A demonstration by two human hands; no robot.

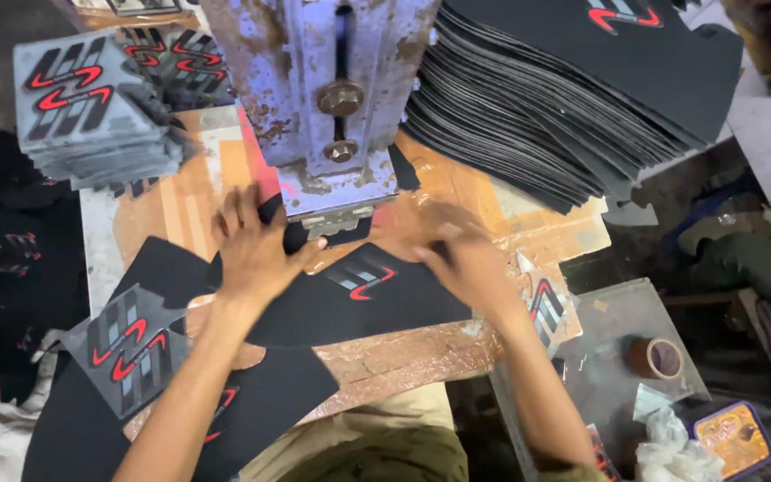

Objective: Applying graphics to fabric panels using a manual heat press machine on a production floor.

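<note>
The person's lap [377,442] in olive cloth sits lowest in the view, tucked against the near edge of the bench [403,357], whose worn, copper-coloured top shows bare only in a narrow strip there. Both forearms reach up from it to a black sheet [350,308] with a red and grey mark, lying flat on the bench just in front of the press [332,98]. The left hand [256,250] lies spread on the sheet's left edge, fingers flat and pressing, gripping nothing. The right hand [461,259] is blurred at the sheet's upper right edge; whether it pinches the sheet or only rests on it cannot be told. The sheet's far edge runs under the foot of the press, a rusty blue-painted column. Little room is open around the hands: a tall black stack [573,98] overhangs the bench on the right, a grey stack [91,112] stands at the far left, and loose black pieces [127,357] spill over the near left edge. Lower right, a tape roll [655,357] lies on a grey tray [617,312].
</note>
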